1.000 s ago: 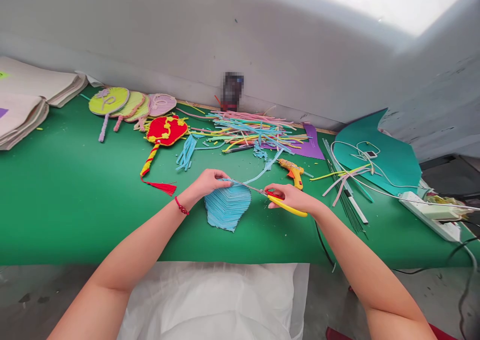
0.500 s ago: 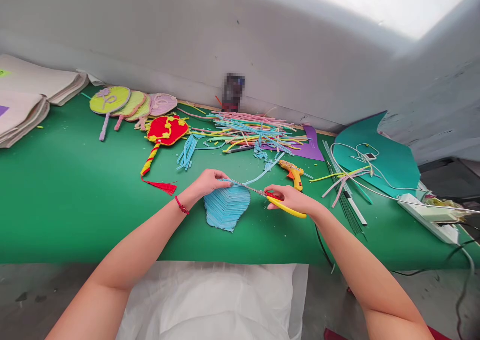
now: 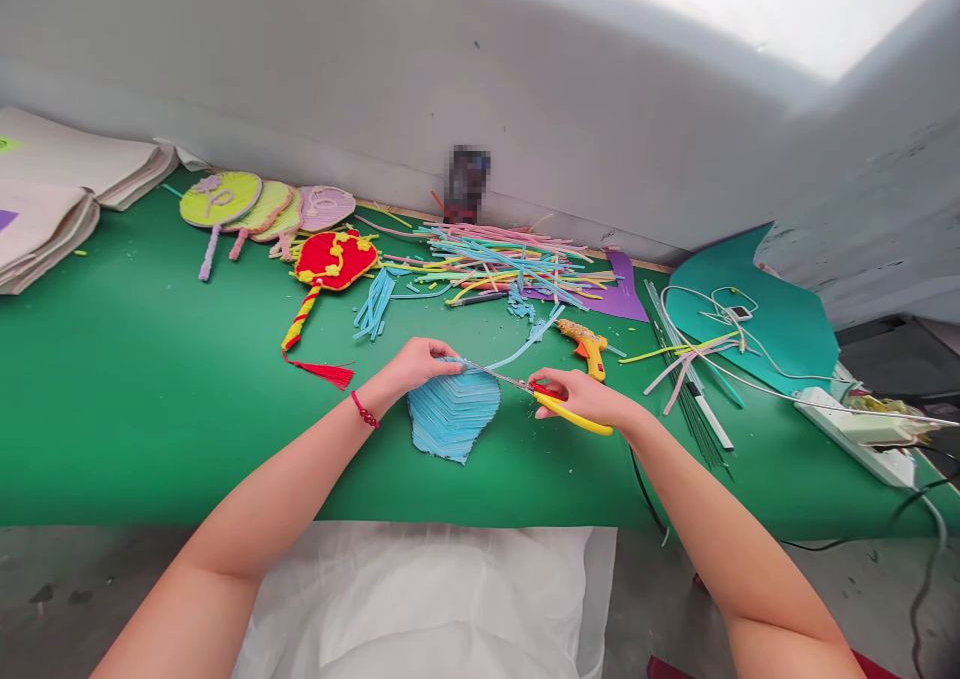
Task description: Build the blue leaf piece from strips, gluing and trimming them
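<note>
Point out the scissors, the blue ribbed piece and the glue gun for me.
Scissors point(image 3: 574, 415): head view, on the yellow handle.
Blue ribbed piece point(image 3: 454, 414): head view, middle of its ribbed face.
Glue gun point(image 3: 591, 345): head view, on its body.

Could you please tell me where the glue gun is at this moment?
In the head view, the glue gun lies right of centre on the green table, just beyond the right hand holding the scissors.
</note>
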A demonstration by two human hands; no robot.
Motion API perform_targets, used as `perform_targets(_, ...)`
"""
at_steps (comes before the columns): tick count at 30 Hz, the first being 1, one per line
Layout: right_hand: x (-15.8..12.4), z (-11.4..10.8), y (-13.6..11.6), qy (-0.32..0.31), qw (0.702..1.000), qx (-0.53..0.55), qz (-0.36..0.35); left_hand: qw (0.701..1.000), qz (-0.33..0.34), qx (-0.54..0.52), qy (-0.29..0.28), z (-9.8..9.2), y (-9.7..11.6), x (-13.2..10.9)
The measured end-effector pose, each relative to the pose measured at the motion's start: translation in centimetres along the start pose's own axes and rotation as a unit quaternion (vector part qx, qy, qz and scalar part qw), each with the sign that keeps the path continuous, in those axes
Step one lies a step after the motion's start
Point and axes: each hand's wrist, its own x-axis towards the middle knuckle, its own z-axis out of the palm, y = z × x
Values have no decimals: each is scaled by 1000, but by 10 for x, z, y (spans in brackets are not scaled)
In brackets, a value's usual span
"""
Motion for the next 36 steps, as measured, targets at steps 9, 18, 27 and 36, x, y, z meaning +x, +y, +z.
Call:
perform_targets(9, 0, 0, 0, -1, 1000, 6, 0, 1000, -12, -3, -1, 0, 0, 1)
perform_targets(18, 2, 1, 2, -8, 1000, -20, -9, 1000, -9, 13, 1, 1, 2, 0)
perform_targets(27, 4, 1, 3, 13, 1000, -8, -3, 1000, 6, 27, 1, 0, -2, 2)
perform_targets(36, 6, -1, 13, 87, 996, 29, 5, 1000, 14, 14, 10, -1, -3, 3)
